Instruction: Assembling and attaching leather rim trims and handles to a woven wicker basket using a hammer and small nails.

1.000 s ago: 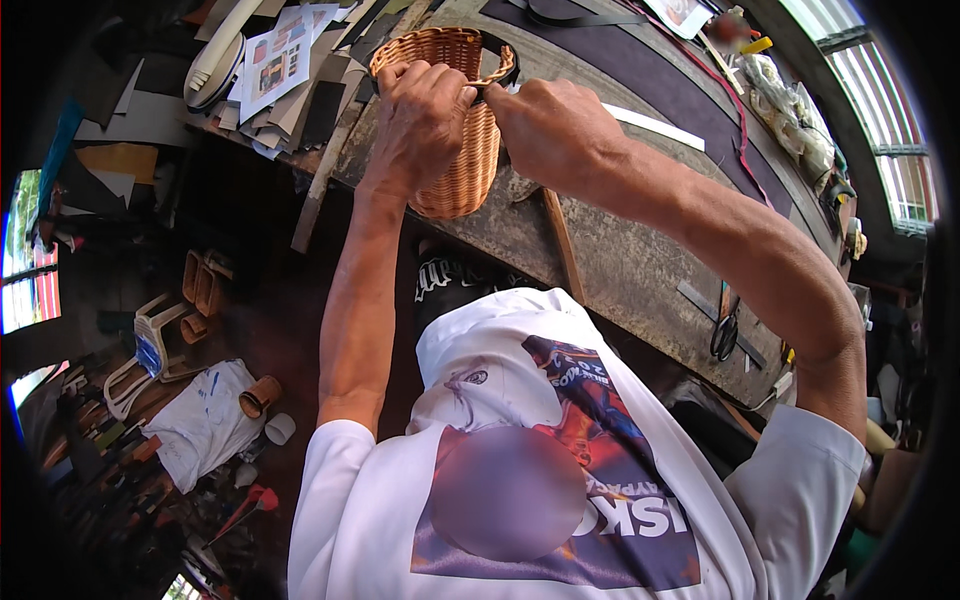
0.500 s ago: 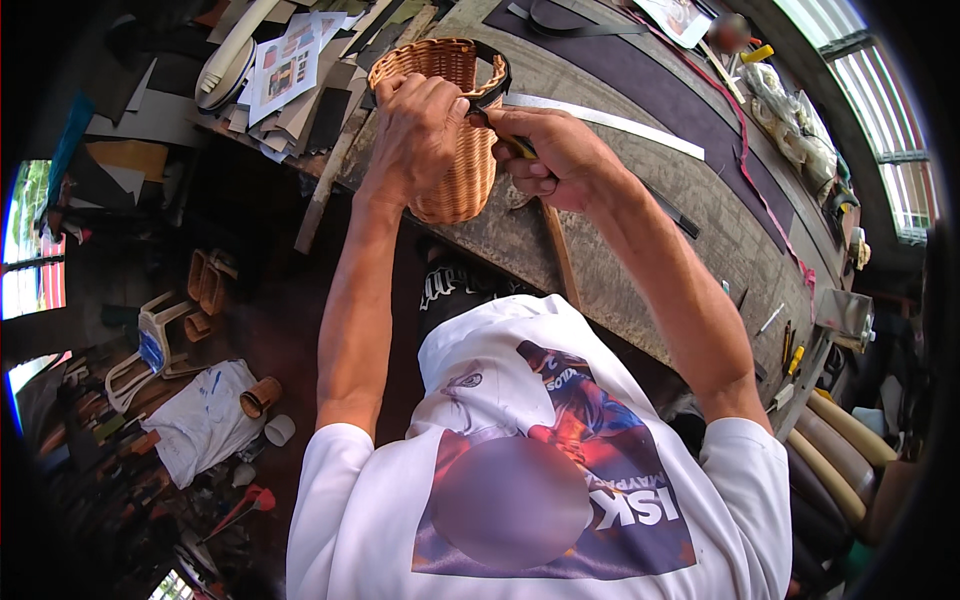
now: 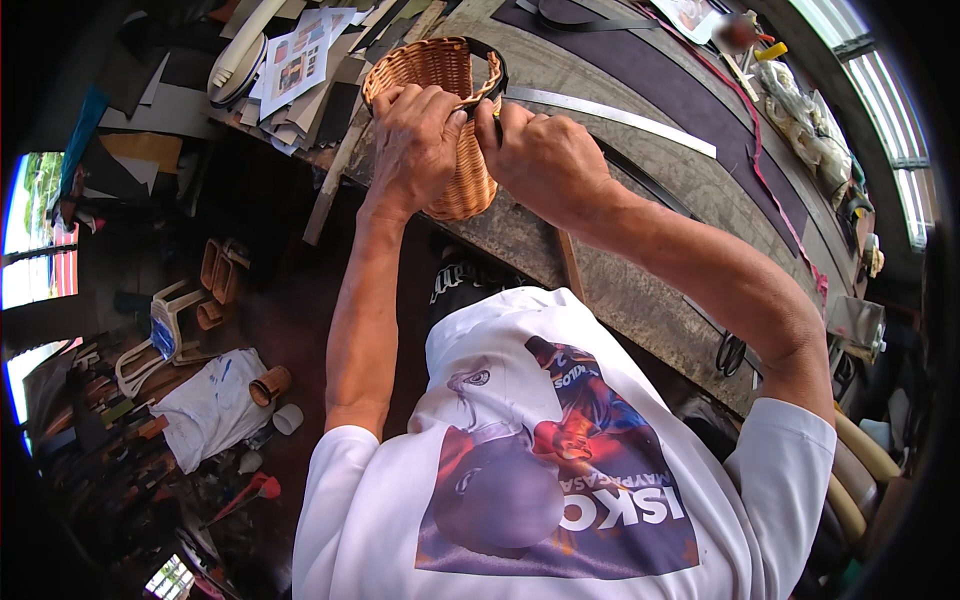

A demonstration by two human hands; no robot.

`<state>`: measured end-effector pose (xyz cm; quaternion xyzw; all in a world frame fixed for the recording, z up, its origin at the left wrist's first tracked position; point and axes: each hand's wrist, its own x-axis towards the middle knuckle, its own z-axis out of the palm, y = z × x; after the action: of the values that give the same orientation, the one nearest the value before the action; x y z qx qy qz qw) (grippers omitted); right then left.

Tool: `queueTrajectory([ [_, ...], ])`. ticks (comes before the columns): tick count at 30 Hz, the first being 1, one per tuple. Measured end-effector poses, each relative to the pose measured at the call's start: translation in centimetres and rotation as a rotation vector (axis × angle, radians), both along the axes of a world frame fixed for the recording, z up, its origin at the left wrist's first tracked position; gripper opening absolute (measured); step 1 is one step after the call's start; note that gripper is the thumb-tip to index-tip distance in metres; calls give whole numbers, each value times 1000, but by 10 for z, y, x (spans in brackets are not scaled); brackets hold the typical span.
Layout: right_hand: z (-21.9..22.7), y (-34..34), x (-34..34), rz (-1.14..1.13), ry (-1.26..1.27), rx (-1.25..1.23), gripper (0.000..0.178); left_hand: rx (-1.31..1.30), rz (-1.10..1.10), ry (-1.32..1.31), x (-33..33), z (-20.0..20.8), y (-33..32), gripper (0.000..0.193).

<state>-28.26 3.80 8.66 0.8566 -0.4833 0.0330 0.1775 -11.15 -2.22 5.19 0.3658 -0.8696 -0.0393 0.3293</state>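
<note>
A small woven wicker basket point(image 3: 440, 110) is held up off the edge of the table point(image 3: 640, 290), its open mouth turned away toward the far side. A dark strap or band point(image 3: 492, 62) runs along part of its rim.

The left hand point(image 3: 415, 145) wraps over the near side of the basket, its grip clenched on the weave with the thumb across the rim. The right hand point(image 3: 540, 160) presses in at the rim just beside it, fingers closed on what looks like a thin tool or the end of the strap; what exactly it pinches is hidden behind the knuckles.

The basket hangs past the table edge with only the left hand bearing it, so a slackened grip would likely drop it to the cluttered floor point(image 3: 215, 400) below. Hard pulling at the rim could also crack the cane or tear the strap loose. If the right hand does hold a pointed tool, a slip would drive it toward the left thumb, which sits right beside it. A long metal ruler point(image 3: 620, 118) lies on the table behind, well apart from both hands.
</note>
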Motion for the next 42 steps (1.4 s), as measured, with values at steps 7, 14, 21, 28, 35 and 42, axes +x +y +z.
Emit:
queueTrajectory([
  [7,-23,-2,-9,-244,-1524,960,29,6,-39,-24,11,-1,15,9],
  [14,-56,24,10,-259,-1896,988,32,-23,-97,-17,12,1,15,15],
  [21,-63,34,23,-100,-1131,297,38,32,-59,27,24,1,24,16],
  [28,-22,29,11,-15,-392,183,34,-44,12,32,33,-16,45,19],
  [35,-41,25,8,37,-955,279,32,-63,157,26,23,-21,52,23],
  [42,-67,4,7,26,-1013,404,46,-50,308,-74,16,-29,41,19],
])
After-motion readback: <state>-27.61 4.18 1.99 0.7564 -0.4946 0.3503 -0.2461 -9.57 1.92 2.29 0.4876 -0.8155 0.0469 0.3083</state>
